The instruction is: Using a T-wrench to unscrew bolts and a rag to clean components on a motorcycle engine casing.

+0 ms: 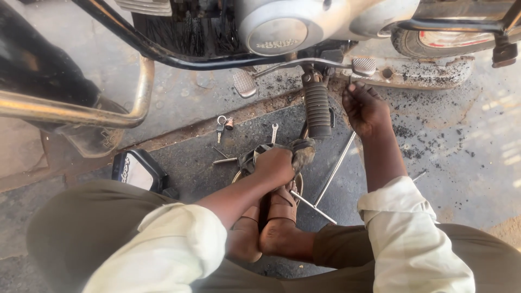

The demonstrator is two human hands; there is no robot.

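A person squats on a stained concrete floor (461,163) beside a motorcycle (304,27), seen from above through a head-worn camera. The left hand (275,164) is closed around a dirty grey rag (299,152), pressing it down over a round metal part (297,182) that lies on the floor just in front of the person's sandalled feet (271,222); only a sliver of the part's rim shows, so its kind cannot be told for certain. The right hand (363,106) reaches up to the underside of the motorcycle, fingers curled near the rear brake pedal (364,66) and the long muddy plate (423,73) behind it; whether it grips anything there cannot be told, as the fingertips are turned away from the camera. Between the two hands hangs a black ribbed footrest (317,108), pointing down toward the floor. A long T-shaped metal wrench (331,176) lies slanted on the floor below the right forearm, its crossbar near the feet. Further toward the motorcycle, a small spanner (274,132) and a set of keys on a ring (223,123) lie on the dark patch of floor, with a thin metal rod (223,160) just left of the rag. At the left edge, a chrome crash bar (81,111) curves over the floor, and a black-framed mirror (138,171) lies close to the person's left knee. Both sleeves (404,217) are pale and rolled at the forearm.
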